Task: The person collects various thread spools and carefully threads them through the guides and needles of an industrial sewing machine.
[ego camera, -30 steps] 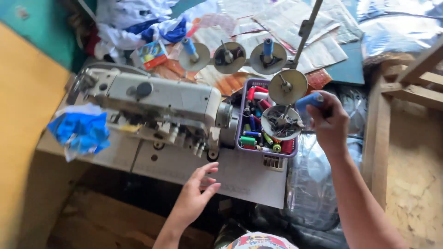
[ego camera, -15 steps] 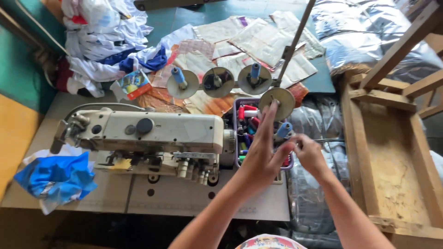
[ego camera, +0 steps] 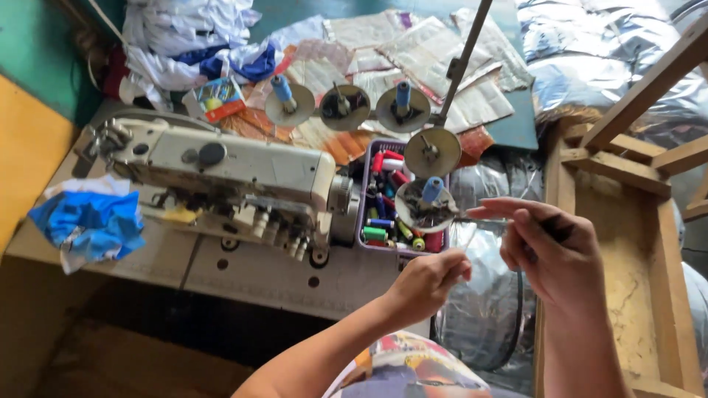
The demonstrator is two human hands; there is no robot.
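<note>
I see the left hand [ego camera: 431,276] pinched narrow, probably on fine thread; the right hand [ego camera: 549,247] half-curled, fingers extended. Blue thread spool on its round metal stand plate [ego camera: 431,193] sits at eleven o'clock of them. Threading step; next calls for steady tension.

We saw a grey work table [ego camera: 251,276] standing against a wall painted green above [ego camera: 44,66] and yellow below [ego camera: 26,158]. Beside it on the right stood a rough wooden frame [ego camera: 627,169]. Silvery plastic sacks [ego camera: 597,59] lay heaped behind, in flat daylight.
</note>
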